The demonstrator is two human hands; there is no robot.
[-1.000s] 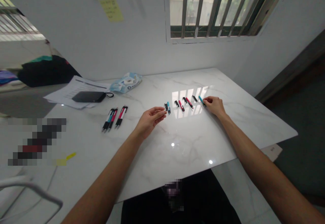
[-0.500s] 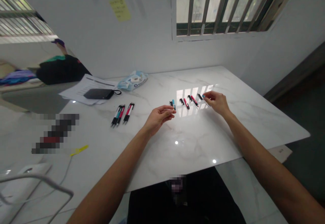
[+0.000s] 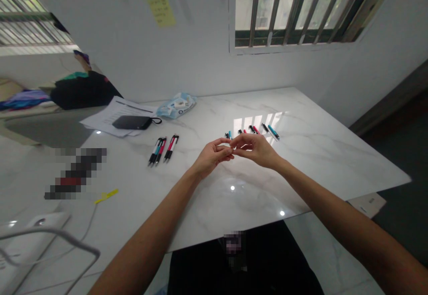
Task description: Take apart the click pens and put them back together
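Note:
My left hand (image 3: 216,154) and my right hand (image 3: 256,150) meet fingertip to fingertip above the table. Both are closed in a pinch; whatever lies between the fingers is too small to make out. Just behind them is a row of pen parts, partly hidden by my right hand: a teal barrel (image 3: 230,135) beside a black piece, red pieces (image 3: 256,130) with black ones, and at the right end a black piece (image 3: 265,127) and a teal piece (image 3: 273,131) with a thin white stick between them. Left of my hands lie a teal-and-black pen (image 3: 154,153), a red-and-black pen (image 3: 161,151) and a red-and-white pen (image 3: 171,147).
A black phone-like case (image 3: 132,122) with a strap rests on printed papers (image 3: 100,118). Beside them sits a blue-white plastic packet (image 3: 177,105). A yellow tag (image 3: 107,195) on a cable and a grey curved metal bar (image 3: 67,237) are at the left. The table (image 3: 334,152) meets the wall.
My right hand has come left from the right end of the row to my left hand. The teal piece it was holding now lies on the table. My left hand has barely moved.

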